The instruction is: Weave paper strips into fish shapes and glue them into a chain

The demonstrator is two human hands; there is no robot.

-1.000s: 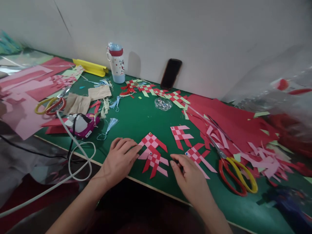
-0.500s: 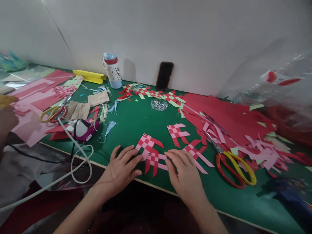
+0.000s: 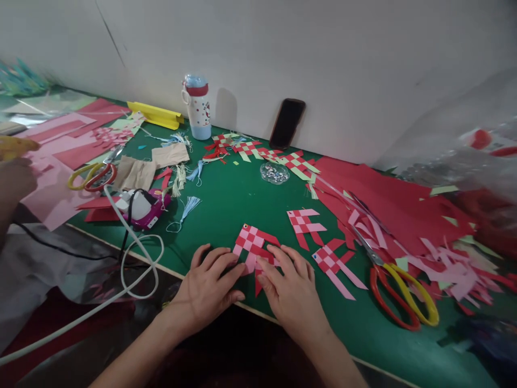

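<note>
A red-and-pink woven paper fish with a stick-on eye lies near the front edge of the table. Fingers outstretched, my left hand rests at its left side, fingertips touching the paper. My right hand lies flat with its fingertips over a second, smaller woven fish, most of which they cover. Just right of that hand lies another woven fish with a blue-rimmed eye, and a further one sits behind it. Neither hand grips anything.
Red-and-yellow-handled scissors lie right, beside paper strips. A dish of eyes, phone and bottle stand behind. Left are a purple power strip, white cable, tassels and another person's hand.
My right hand has moved left onto the smaller fish, covering its eye and body. The blue-rimmed eye of the fish at right now shows. The camera view has shifted slightly.
</note>
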